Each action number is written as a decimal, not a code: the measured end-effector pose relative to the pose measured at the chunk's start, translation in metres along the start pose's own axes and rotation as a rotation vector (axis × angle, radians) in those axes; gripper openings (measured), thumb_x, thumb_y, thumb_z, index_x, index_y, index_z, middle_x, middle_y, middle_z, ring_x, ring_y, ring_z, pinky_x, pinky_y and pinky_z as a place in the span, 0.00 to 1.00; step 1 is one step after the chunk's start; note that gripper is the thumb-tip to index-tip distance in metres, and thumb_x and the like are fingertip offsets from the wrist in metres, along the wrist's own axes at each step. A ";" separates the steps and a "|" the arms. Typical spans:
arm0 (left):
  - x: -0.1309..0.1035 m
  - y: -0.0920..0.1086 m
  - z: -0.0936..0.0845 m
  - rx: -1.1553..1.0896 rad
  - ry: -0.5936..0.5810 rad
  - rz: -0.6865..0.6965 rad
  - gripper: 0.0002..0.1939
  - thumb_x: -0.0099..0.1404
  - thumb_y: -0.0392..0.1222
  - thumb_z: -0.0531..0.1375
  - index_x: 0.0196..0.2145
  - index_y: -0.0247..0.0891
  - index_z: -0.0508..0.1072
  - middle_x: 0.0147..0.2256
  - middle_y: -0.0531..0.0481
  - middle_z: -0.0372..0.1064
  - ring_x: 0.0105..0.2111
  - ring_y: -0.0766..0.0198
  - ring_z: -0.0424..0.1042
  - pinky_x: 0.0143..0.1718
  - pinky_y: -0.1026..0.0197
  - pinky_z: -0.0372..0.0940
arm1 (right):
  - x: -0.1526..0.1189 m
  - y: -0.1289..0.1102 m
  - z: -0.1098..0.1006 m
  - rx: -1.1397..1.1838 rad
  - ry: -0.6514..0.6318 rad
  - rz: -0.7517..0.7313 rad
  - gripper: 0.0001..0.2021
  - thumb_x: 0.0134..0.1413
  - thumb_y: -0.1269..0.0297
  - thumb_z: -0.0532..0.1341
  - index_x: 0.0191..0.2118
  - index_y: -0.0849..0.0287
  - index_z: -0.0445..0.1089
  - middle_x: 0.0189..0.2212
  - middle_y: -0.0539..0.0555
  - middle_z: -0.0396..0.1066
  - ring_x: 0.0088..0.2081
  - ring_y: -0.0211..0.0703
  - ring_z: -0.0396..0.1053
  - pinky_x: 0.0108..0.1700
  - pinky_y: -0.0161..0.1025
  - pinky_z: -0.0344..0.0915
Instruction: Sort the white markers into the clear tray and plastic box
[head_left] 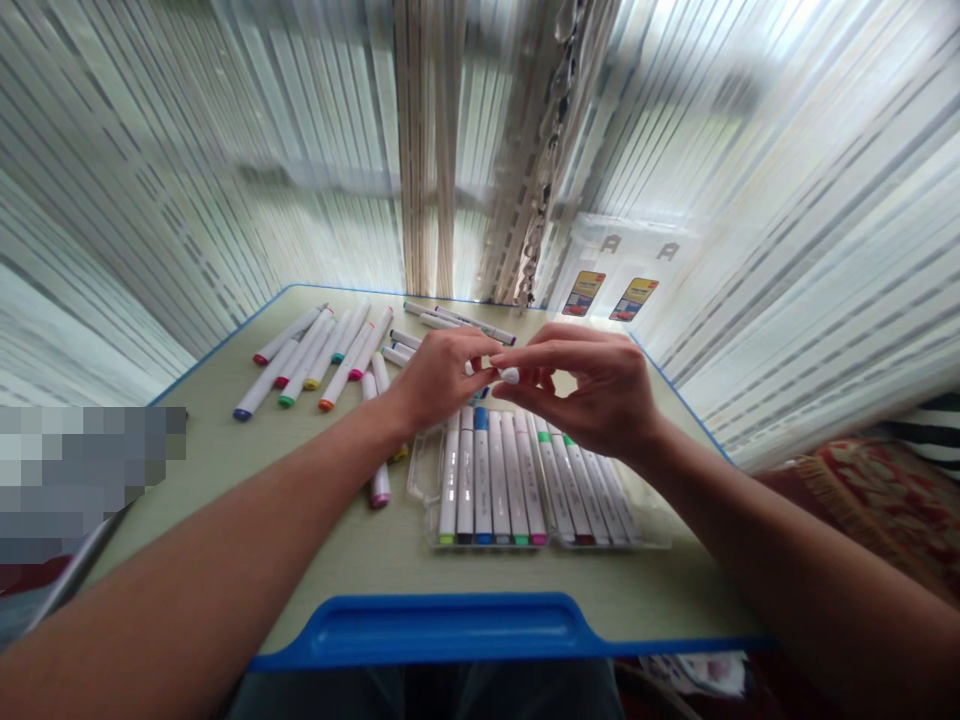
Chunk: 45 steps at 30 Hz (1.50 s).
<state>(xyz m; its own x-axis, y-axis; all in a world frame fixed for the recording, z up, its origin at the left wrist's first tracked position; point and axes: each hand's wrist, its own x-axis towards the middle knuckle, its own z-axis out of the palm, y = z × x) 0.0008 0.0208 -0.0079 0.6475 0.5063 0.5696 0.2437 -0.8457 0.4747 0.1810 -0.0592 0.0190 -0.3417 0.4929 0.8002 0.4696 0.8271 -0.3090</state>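
My left hand [446, 375] and my right hand [589, 385] are close together above the back of a clear plastic case [429, 515]. Between my right thumb and fingers is a small white rounded piece [510, 375], which looks like the end of a marker. My left fingers are pinched together, with a bit of white [470, 367] showing between them; what it belongs to is hidden. Below both hands, white markers [517, 480] stand side by side in the case's two sections, their coloured ends toward me: lime, black, blue, grey, green, pink and brown.
Loose white markers [330, 350] with coloured ends lie across the left and back of the pale table [225, 510]. Its blue front edge has a shallow trough [450, 625]. A clear plastic cover with yellow labels [634, 298] stands at the back right, before string curtains [330, 230].
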 end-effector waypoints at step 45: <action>0.008 -0.005 0.003 -0.662 0.469 -0.425 0.07 0.61 0.38 0.62 0.36 0.33 0.79 0.27 0.50 0.71 0.19 0.71 0.66 0.20 0.66 0.63 | -0.004 0.056 -0.011 0.509 0.223 0.826 0.18 0.44 0.52 0.75 0.37 0.62 0.80 0.24 0.50 0.75 0.21 0.34 0.68 0.19 0.32 0.62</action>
<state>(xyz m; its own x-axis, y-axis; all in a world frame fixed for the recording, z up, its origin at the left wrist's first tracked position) 0.0069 0.0286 -0.0072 0.2033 0.8915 0.4048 -0.1629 -0.3769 0.9118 0.2173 -0.0183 0.0041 0.1204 0.9473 0.2967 0.0685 0.2903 -0.9545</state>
